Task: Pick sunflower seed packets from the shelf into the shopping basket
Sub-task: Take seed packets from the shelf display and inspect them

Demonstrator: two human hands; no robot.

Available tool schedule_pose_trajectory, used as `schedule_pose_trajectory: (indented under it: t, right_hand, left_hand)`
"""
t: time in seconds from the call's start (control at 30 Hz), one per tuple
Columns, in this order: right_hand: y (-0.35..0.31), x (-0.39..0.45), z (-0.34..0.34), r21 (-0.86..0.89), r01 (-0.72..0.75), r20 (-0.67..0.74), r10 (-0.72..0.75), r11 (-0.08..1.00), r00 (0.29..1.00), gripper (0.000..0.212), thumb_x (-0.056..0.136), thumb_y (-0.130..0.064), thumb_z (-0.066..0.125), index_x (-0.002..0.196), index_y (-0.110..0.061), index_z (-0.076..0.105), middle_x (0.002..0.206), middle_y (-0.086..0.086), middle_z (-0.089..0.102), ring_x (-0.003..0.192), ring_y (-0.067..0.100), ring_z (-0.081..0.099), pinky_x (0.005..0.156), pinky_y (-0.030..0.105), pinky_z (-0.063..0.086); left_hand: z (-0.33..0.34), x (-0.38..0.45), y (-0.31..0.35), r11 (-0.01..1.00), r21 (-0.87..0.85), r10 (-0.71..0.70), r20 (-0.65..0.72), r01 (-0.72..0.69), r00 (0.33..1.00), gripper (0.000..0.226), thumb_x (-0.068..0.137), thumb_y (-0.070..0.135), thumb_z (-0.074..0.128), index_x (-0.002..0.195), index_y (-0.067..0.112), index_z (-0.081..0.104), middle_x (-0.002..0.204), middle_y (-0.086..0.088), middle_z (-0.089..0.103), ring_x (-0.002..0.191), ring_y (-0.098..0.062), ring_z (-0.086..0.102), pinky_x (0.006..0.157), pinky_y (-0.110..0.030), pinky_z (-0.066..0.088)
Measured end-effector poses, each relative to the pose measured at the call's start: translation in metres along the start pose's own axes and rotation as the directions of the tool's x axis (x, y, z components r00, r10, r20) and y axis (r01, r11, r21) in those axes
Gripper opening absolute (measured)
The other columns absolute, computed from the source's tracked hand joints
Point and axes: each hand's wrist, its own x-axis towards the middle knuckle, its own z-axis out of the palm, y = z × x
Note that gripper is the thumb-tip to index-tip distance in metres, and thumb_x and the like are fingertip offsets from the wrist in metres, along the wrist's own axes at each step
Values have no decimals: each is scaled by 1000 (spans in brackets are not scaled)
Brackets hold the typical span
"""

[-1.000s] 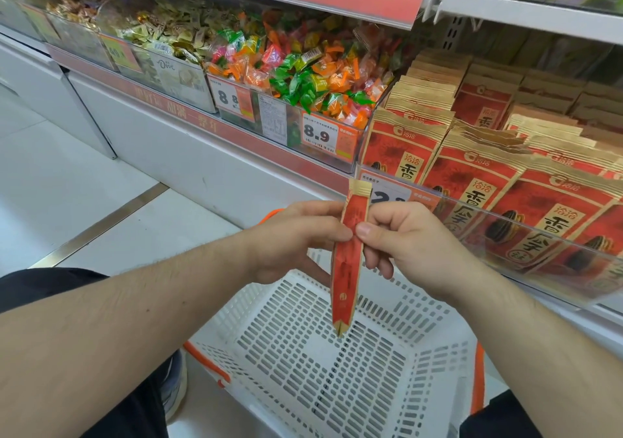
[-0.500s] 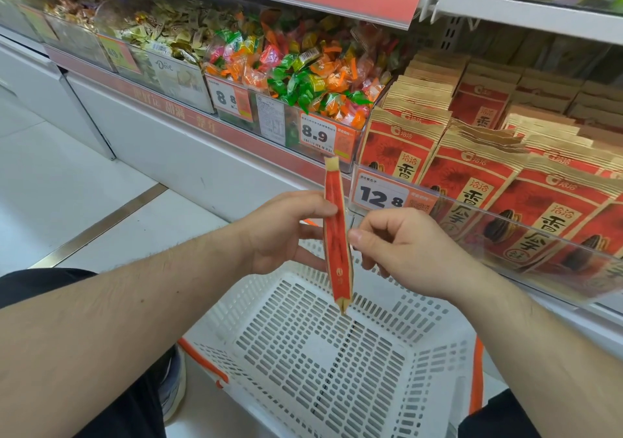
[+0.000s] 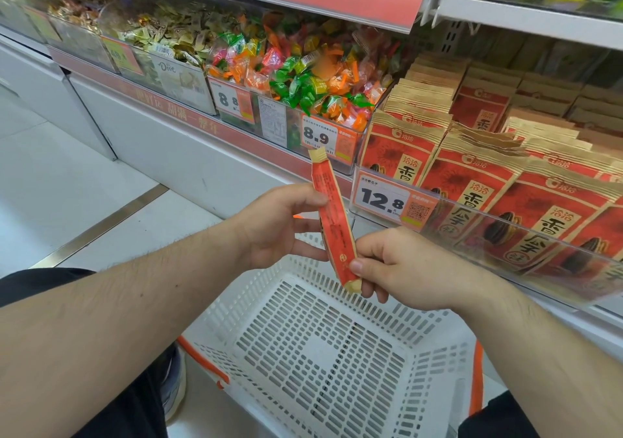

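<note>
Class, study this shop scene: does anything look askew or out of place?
Little stands out. The seed packet is held edge-on and tilted, between both hands, above the shopping basket, which holds nothing visible.

Matt paper seed packet (image 3: 333, 216), white slotted plastic basket (image 3: 317, 353), glossy clear plastic shelf guard (image 3: 526, 232)

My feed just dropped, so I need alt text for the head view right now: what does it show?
Both hands hold one red sunflower seed packet edge-on above an empty white shopping basket: the left hand pinches its upper part, the right hand its lower end. More red packets fill the shelf at right, behind a 12.8 price tag.
</note>
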Motion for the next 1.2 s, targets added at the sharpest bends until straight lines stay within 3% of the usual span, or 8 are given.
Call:
schedule_pose_trajectory:
  t: [0.37, 0.43, 0.5, 0.6, 0.7, 0.83, 1.03, 1.2]
  right_hand:
    - [4, 2, -1, 49, 25, 27, -27, 998, 999, 27, 102, -20, 52, 83, -6, 66, 71, -2, 70, 63, 13, 65, 72, 43, 58]
    - [5, 2, 0, 71, 44, 10, -45, 996, 999, 25, 97, -26, 59, 79, -10, 66, 69, -2, 70, 62, 12, 64, 69, 40, 56]
    - [9, 3, -2, 66, 55, -71, -50, 996, 996, 24, 85, -39, 73, 77, -18, 64, 65, -9, 64, 58, 5, 57, 61, 32, 50]
    - [19, 6, -9, 144, 16, -212, 15, 989, 977, 56, 63, -66, 72, 101, -27, 56, 90, -19, 65, 59, -6, 52, 65, 23, 42]
    - [21, 7, -7, 457, -11, -78, 52, 889, 996, 80, 63, -63, 74, 130, -29, 46, 112, -2, 68, 67, 5, 61, 67, 30, 47]
    - [16, 8, 4, 507, 106, -138, -41, 856, 990, 43, 80, -26, 77, 119, -22, 59, 92, -3, 73, 65, 9, 60, 54, 26, 45]
    - [13, 12, 7, 515, 147, -321, 31, 844, 947, 21, 88, -11, 72, 100, -27, 63, 75, -12, 72, 53, 20, 54, 49, 26, 48]
    - [15, 12, 5, 549, 177, -362, 41, 817, 931, 15, 91, -16, 69, 105, -19, 68, 81, 4, 73, 51, 15, 56, 49, 28, 46]
  left_hand:
    - [-2, 3, -1, 999, -31, -14, -12, 14, 1000, 31, 94, 20, 52, 71, 21, 74, 88, -1, 68, 96, -29, 65, 85, -58, 57]
    - [-3, 2, 0, 999, -33, -13, 2, 13, 1000, 17, 86, 21, 57, 81, 14, 72, 90, -3, 68, 93, -28, 65, 79, -55, 59]
    - [-6, 2, 1, 999, -33, -20, 24, 21, 999, 34, 72, 22, 58, 101, 5, 64, 96, -9, 67, 93, -29, 64, 72, -49, 59]
    - [-8, 0, 2, 998, -48, -24, 99, 29, 995, 67, 62, 18, 60, 124, -6, 57, 105, -20, 65, 93, -32, 64, 75, -47, 60]
    - [-9, -2, 1, 999, -54, 0, 175, 10, 985, 69, 57, 23, 63, 120, -3, 62, 112, -22, 68, 99, -38, 65, 84, -50, 58]
    - [-7, -2, 2, 999, -41, 32, 157, -26, 987, 65, 64, 18, 61, 126, -2, 61, 130, -38, 52, 112, -46, 46, 106, -70, 32]
    - [-3, -5, 4, 984, 89, 149, 72, -155, 986, 39, 85, 32, 53, 114, 11, 70, 100, -9, 74, 85, -23, 71, 76, -42, 58]
    - [-2, -4, 3, 972, 136, 194, -1, -192, 981, 25, 88, 27, 62, 107, 16, 73, 100, -10, 75, 86, -25, 72, 77, -43, 61]
